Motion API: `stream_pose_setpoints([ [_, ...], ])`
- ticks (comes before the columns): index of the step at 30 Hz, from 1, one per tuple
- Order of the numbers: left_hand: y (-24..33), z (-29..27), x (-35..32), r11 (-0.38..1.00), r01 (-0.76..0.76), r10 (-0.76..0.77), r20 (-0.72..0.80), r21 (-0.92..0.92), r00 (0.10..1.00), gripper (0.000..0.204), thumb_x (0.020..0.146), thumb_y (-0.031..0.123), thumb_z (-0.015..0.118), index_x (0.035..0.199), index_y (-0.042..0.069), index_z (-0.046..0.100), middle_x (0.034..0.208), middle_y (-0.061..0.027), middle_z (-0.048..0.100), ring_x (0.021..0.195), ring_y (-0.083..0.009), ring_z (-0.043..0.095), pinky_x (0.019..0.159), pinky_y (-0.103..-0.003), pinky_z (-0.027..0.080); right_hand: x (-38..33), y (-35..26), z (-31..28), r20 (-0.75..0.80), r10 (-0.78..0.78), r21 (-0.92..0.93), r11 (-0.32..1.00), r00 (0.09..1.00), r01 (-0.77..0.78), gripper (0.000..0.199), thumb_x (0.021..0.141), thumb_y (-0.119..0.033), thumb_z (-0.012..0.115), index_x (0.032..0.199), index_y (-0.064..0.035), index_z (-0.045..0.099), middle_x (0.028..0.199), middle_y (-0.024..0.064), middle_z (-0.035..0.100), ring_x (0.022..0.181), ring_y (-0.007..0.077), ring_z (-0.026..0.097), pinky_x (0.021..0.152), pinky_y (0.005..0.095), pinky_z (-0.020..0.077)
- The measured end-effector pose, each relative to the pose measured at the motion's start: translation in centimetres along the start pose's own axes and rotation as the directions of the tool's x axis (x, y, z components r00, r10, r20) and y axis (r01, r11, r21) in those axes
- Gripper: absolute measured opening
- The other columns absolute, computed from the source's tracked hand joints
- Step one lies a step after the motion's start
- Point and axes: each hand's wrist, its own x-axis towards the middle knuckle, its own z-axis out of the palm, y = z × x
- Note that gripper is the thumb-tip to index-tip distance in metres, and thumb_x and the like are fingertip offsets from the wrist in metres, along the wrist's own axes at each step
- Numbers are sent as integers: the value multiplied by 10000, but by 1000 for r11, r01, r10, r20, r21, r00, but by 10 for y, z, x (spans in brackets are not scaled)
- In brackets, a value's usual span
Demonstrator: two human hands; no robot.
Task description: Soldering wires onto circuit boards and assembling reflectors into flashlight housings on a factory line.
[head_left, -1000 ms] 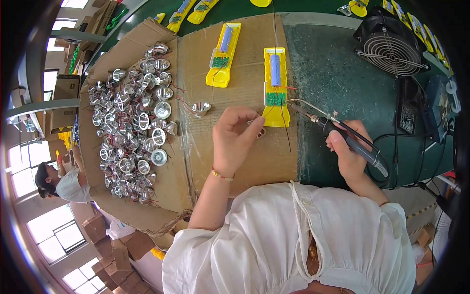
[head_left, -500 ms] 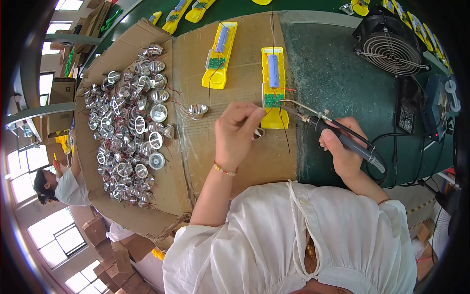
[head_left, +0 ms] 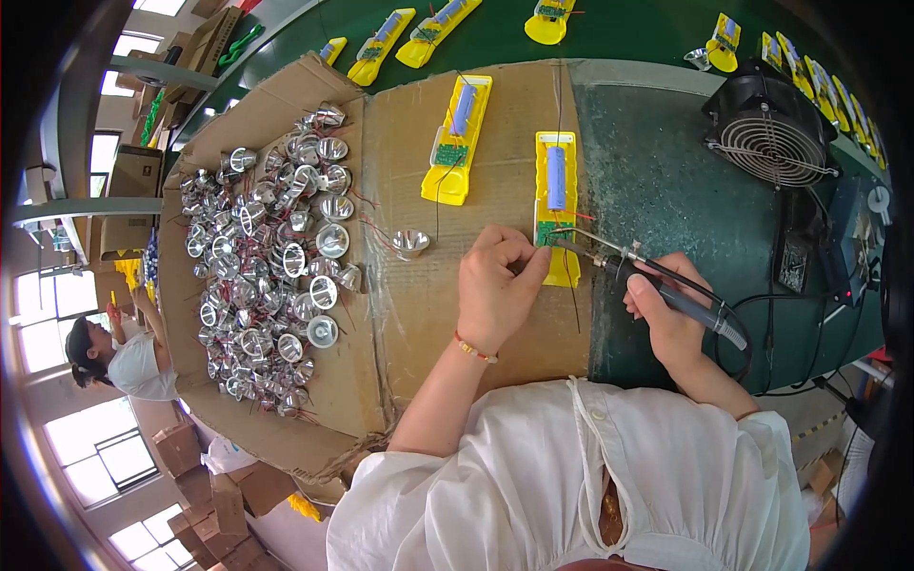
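Note:
My right hand (head_left: 674, 319) grips a soldering iron (head_left: 681, 303) with a thin bent metal tube mounted along it. The iron's tip and the tube's end meet at the green circuit board (head_left: 549, 231) of a yellow plastic housing (head_left: 563, 271). A blue cylindrical battery (head_left: 556, 179) lies in that housing, above the board. Just left of the board, my left hand (head_left: 500, 290) is closed in a pinch; whatever is between its fingertips is too small to make out. Further left lies a second yellow housing (head_left: 446, 184) with a battery and board, near a silver reflector cup (head_left: 410, 244) with red wires.
On the left, a cardboard box (head_left: 333, 390) holds many silver reflector cups. A black fan (head_left: 773, 143) stands at the back right, by a blue soldering station (head_left: 845, 224). More yellow housings (head_left: 381, 48) line the far side. Another person (head_left: 133, 362) is at far left.
The whole view has shifted, so the table appears lower and further right. My left fingers are slightly closer to the board, and the cup edge beneath them is mostly covered. The iron stays at the board.

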Motion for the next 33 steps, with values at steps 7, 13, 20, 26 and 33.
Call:
stream_pose_setpoints([
  [7,0,1,4,999,-42,42,-8,27,999,130,731,83,656,662,-16,609,739,-80,555,541,-157,520,502,-264,418,-6,-1,-4,-51,-94,70,993,994,97,186,811,-102,633,896,23,525,706,86,591,590,97,552,521,215,456],
  [13,0,-2,4,998,-44,44,-16,38,999,127,726,83,660,661,-13,608,727,-78,554,537,-159,521,496,-267,418,-7,7,-12,-45,-110,54,992,993,112,183,811,-98,629,898,23,524,703,90,591,595,104,557,535,217,461],
  [20,3,-2,-1,992,41,-41,0,-120,999,120,776,103,651,789,-15,632,740,-64,598,610,-115,563,557,-240,462,-11,12,-37,-102,-95,21,995,990,98,177,812,-101,615,895,20,517,691,93,588,591,111,557,537,226,463],
  [26,15,-8,14,969,14,-69,211,249,975,112,725,109,623,725,-2,640,562,-82,606,498,-162,592,514,-258,476,-8,18,-64,-20,-298,-337,901,954,274,183,795,-121,644,881,-1,536,733,76,582,627,103,536,573,243,435],
  [33,72,59,182,889,-259,204,180,377,962,229,683,243,617,746,27,659,708,-161,625,676,-303,613,672,-370,501,-7,26,-58,-127,-122,-120,987,984,107,174,781,-104,656,873,-12,540,692,51,588,617,92,541,567,243,439],
])
